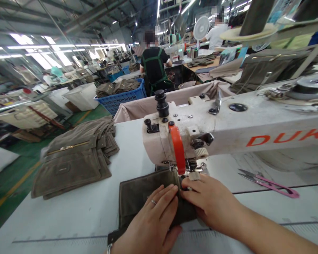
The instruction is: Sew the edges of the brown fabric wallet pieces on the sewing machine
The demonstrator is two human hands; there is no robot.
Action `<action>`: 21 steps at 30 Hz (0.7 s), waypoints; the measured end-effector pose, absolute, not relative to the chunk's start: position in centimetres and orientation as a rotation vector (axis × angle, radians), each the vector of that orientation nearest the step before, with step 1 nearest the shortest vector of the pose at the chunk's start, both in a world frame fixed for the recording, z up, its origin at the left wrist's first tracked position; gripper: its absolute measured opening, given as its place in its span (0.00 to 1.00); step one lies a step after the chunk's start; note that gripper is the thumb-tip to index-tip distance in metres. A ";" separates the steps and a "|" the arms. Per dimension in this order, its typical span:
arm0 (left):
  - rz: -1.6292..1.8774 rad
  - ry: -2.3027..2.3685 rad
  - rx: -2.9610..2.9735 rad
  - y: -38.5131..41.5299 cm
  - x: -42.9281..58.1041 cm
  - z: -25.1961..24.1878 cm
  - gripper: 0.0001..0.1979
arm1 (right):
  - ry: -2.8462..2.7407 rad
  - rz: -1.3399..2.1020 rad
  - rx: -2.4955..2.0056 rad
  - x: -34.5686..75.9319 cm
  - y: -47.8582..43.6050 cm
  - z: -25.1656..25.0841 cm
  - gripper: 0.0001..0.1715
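A dark olive fabric piece (137, 195) lies on the white table under the head of a white sewing machine (228, 130) with an orange guard. My left hand (152, 220) lies flat on the fabric, fingers stretched out together, a ring on one finger. My right hand (209, 199) rests on the fabric's right edge just below the needle area, fingers curled down and pressing it; its fingertips are partly hidden under the machine head.
A stack of olive fabric pieces with zippers (76, 158) sits at the left of the table (69, 218). Pink thread snips (270, 183) lie at the right. A blue crate (122, 98) of pieces and other workers stand behind.
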State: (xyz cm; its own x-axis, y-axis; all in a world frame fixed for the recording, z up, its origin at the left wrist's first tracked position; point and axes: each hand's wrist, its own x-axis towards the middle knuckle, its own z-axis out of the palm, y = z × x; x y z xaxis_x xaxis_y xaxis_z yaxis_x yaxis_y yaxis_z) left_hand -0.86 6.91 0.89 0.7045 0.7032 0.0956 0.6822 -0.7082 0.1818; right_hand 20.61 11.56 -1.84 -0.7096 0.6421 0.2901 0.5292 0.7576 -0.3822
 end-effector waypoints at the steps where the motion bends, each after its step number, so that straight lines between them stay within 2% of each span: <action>1: 0.254 1.127 2.793 6.8 -0.8 0.7 0.26 | -2.546 0.358 -0.889 20.7 11.5 -1.8 0.15; 4: 0.322 1.136 2.802 6.7 -0.7 0.5 0.21 | -2.543 0.300 -0.883 20.8 11.3 -1.8 0.19; 7: 0.383 1.068 2.826 6.9 -0.8 0.3 0.17 | -2.553 0.302 -0.881 20.9 11.1 -1.8 0.17; 9: 0.389 1.030 2.834 7.1 -0.8 0.4 0.16 | -2.547 0.322 -0.872 20.9 11.0 -1.8 0.18; 14: 0.385 1.082 2.759 7.9 -0.7 0.6 0.17 | -2.538 0.266 -0.844 21.0 11.2 -1.9 0.27; 21: 0.462 1.072 2.688 10.0 -1.0 0.7 0.14 | -2.506 0.201 -0.843 21.0 11.8 -2.2 0.28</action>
